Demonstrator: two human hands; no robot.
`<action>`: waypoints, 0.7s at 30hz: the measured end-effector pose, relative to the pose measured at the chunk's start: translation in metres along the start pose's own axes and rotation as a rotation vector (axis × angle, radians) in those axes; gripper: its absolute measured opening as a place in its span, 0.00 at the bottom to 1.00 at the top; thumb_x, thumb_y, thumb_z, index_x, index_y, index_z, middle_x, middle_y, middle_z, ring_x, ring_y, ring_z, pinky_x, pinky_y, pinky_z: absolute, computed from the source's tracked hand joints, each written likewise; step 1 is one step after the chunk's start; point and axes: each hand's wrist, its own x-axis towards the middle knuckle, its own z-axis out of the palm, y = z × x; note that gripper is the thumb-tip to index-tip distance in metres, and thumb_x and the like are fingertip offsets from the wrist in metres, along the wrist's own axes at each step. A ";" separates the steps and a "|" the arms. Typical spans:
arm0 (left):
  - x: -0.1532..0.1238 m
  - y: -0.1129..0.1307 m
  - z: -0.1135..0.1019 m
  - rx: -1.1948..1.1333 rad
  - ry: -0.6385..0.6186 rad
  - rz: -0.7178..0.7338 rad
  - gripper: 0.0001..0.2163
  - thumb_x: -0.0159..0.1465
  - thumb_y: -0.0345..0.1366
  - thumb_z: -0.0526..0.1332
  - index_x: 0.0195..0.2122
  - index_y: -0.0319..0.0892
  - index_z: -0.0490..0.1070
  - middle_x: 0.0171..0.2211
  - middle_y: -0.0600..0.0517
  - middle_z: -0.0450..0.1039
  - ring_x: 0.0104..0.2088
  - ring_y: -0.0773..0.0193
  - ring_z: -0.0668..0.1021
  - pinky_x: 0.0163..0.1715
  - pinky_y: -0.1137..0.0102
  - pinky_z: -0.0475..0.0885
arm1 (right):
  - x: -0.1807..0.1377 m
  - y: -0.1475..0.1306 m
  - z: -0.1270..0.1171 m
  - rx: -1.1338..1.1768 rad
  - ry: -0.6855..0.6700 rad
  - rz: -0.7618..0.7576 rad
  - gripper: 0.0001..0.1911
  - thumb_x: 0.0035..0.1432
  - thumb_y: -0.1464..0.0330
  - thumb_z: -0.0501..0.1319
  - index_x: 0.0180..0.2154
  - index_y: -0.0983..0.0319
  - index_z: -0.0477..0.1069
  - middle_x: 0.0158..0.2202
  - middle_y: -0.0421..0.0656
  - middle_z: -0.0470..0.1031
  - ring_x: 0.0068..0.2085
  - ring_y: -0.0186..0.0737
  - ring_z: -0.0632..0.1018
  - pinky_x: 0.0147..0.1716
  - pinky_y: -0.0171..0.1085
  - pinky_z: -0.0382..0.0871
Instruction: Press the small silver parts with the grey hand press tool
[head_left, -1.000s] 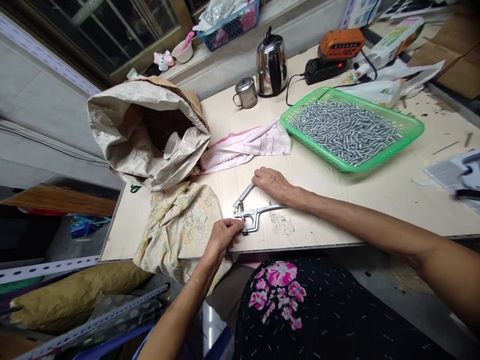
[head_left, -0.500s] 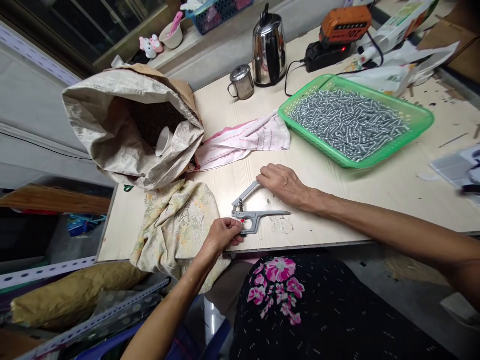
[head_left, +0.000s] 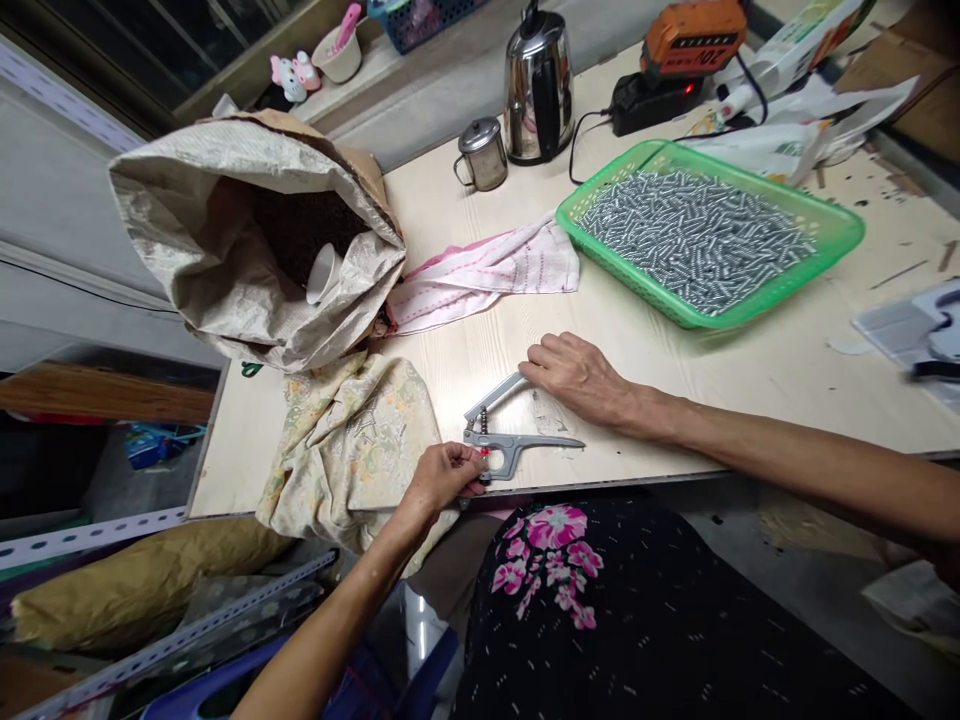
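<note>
Pliers lay on table nr front edge, cloth to L, sack behind cloth; basket w/ pins back R, towel btwn sack & basket, kettle behind towel.

"What colour are the snap pliers?"
"Grey, touched with red."
"And the basket?"
"Green, its pins silvery."
"Patterns?"
"Yellow-and-green flowers on the cream cloth, pink dashes on the white towel, pink blossoms and white flecks on the black garment."
</note>
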 end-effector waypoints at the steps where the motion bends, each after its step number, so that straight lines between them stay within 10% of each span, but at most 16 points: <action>1: -0.001 -0.001 0.000 -0.001 0.006 0.007 0.11 0.51 0.37 0.72 0.27 0.36 0.73 0.18 0.54 0.73 0.18 0.69 0.76 0.21 0.76 0.70 | -0.002 -0.001 0.000 -0.007 -0.003 -0.004 0.17 0.69 0.76 0.46 0.34 0.61 0.71 0.33 0.46 0.71 0.36 0.43 0.63 0.35 0.41 0.50; 21: -0.003 -0.026 -0.002 0.229 0.102 0.224 0.12 0.51 0.43 0.63 0.26 0.37 0.77 0.22 0.51 0.75 0.23 0.66 0.72 0.25 0.73 0.63 | -0.026 -0.016 -0.008 0.031 0.065 0.018 0.18 0.69 0.75 0.46 0.38 0.60 0.74 0.35 0.45 0.74 0.38 0.43 0.66 0.41 0.42 0.53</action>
